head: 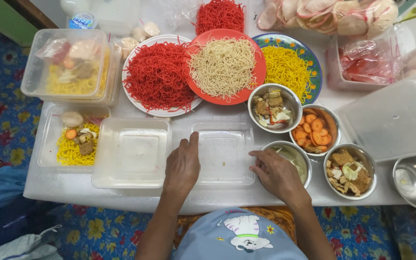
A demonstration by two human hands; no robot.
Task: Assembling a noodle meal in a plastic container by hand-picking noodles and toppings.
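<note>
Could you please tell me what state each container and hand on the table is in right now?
Left hand: flat, on the middle container's left edge.
Right hand: at that container's right edge, holding nothing.
Middle container: open, nearly empty.
Left container: open, empty.
Far-left container: open, filled with yellow noodles and toppings.
Carrot bowl: full.

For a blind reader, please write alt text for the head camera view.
Seen from above, a person's left hand and right hand rest on the edges of an empty clear plastic container on a white table. Beyond it stand plates of red noodles, pale noodles and yellow noodles, with metal bowls of toppings at the right.
</note>
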